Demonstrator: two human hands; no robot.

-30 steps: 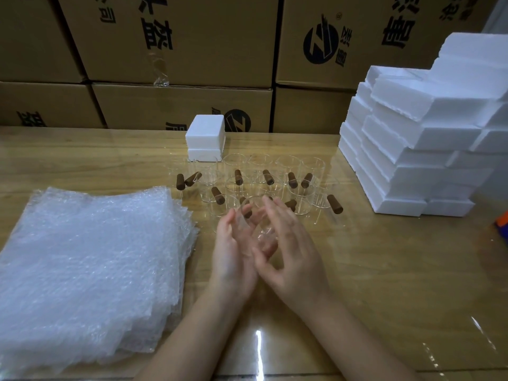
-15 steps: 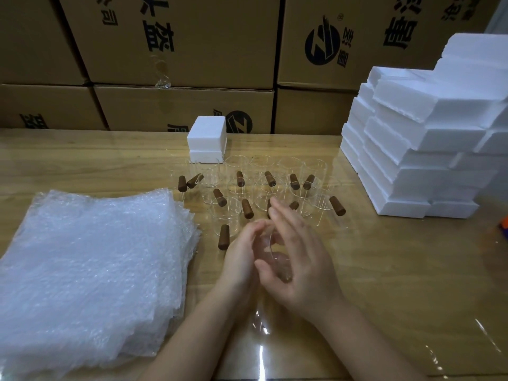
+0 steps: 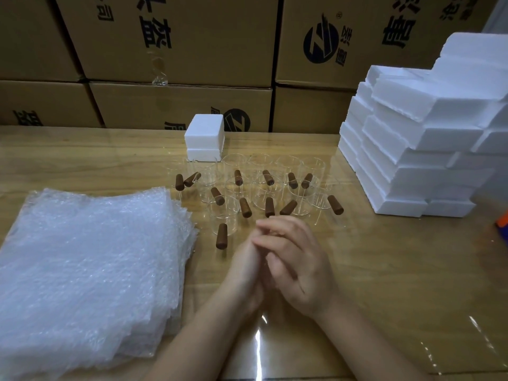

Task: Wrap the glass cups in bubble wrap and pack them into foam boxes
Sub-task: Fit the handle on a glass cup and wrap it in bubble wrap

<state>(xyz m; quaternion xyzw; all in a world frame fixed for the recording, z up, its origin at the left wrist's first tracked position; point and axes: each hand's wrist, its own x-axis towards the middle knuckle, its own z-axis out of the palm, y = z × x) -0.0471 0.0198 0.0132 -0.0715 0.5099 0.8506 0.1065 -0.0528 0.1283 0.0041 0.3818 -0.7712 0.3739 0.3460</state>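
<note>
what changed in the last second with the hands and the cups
The left hand and right hand came together. A second ago their fingers were spread apart beside the nearest glass cups; now they press against each other, drawn slightly back toward the person, with nothing visibly held. The glass cups, bubble wrap stack and foam boxes stayed put.

A glossy wooden table [image 3: 384, 270] fills the foreground, with light glinting in white streaks near its front edge. Behind the table, brown cartons [image 3: 209, 59] printed with dark characters and a round logo [image 3: 321, 39] stand stacked like a wall.
</note>
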